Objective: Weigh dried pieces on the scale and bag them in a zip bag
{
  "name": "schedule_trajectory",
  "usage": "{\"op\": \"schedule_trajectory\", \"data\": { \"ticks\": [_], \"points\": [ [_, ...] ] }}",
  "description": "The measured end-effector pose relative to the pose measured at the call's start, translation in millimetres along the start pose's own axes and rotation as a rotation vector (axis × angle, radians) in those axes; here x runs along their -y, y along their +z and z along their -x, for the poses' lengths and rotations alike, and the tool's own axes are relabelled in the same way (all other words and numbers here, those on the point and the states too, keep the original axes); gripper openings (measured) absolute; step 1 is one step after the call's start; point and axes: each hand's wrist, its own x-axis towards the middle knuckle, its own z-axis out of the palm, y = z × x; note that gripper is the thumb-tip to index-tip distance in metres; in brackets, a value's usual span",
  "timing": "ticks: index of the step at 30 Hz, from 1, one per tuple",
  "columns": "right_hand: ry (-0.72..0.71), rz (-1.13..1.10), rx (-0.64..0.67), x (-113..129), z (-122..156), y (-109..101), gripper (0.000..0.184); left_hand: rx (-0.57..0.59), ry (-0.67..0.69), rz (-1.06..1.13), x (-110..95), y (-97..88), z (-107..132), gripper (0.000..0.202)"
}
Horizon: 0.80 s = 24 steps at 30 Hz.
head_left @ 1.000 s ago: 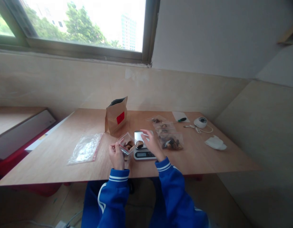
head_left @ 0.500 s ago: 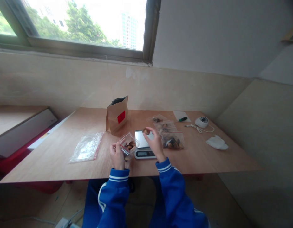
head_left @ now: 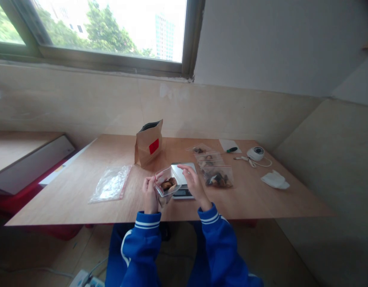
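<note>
At the near edge of the wooden table, the left hand is pinching a small clear zip bag by its left side, fingers closed on the plastic, holding it lifted just above the board with its mouth tilted up and toward the right. Dark brown dried pieces are sitting in the bottom of that bag. The right hand is hovering just to the right of the bag's mouth, fingers loosely curled and pointing leftward at the opening; whether anything is pinched between those fingertips is too small to tell. The bag is lying directly between the two hands, touching the left one and just beside the right, so the right hand is the free one facing the opening. Right behind the right hand's fingers a small kitchen scale is resting flat, its steel plate partly hidden by the bag. Farther right of that hand, three filled zip bags are lying in a row running away from the person. Beyond the left hand a brown paper pouch with a red label is standing upright and open, and well to the left a stack of empty zip bags is lying flat.
</note>
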Motion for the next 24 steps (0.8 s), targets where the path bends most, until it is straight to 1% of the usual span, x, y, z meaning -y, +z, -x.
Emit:
{"op": "schedule_trajectory", "data": {
  "ticks": [4, 6, 8, 10, 12, 15, 16, 17, 18, 21, 24],
  "points": [
    [0.022, -0.041, 0.077, -4.1, 4.9, 7.6, 0.034, 0.148, -0.174, 0.026, -10.1, -0.5, 5.5, 0.027],
    [0.028, -0.042, 0.066, -3.0, 8.3, 13.4, 0.03, 0.193, -0.253, 0.051, -13.5, -0.8, 7.7, 0.028],
    [0.049, -0.04, -0.019, -1.2, 11.1, 18.9, 0.027, 0.222, -0.306, 0.05, -15.2, -1.1, 8.8, 0.028],
    [0.069, -0.037, -0.153, 0.8, 11.9, 22.4, 0.028, 0.245, -0.321, 0.047, -16.1, -1.3, 9.1, 0.028],
    [0.086, -0.044, -0.288, 2.6, 10.1, 22.8, 0.029, 0.288, -0.314, 0.048, -17.7, -1.3, 9.7, 0.035],
    [0.101, -0.062, -0.422, 3.5, 4.3, 18.0, 0.029, 0.376, -0.257, 0.059, -21.5, 0.2, 12.8, 0.059],
    [0.109, -0.071, -0.448, 3.2, 2.4, 15.6, 0.03, 0.391, -0.227, 0.058, -22.4, 1.2, 14.2, 0.064],
    [0.119, -0.08, -0.47, 2.7, 0.9, 13.1, 0.03, 0.386, -0.183, 0.051, -23.0, 2.5, 15.6, 0.065],
    [0.131, -0.092, -0.49, 2.3, -0.1, 10.7, 0.031, 0.366, -0.128, 0.032, -23.1, 4.1, 16.9, 0.062],
    [0.146, -0.114, -0.538, 2.3, 0.2, 5.2, 0.031, 0.288, 0.047, -0.07, -22.3, 11.0, 19.3, 0.045],
    [0.093, -0.077, -0.524, 5.1, 3.3, 1.4, 0.03, 0.267, 0.157, -0.159, -25.6, 21.4, 19.7, 0.032]
  ]
}}
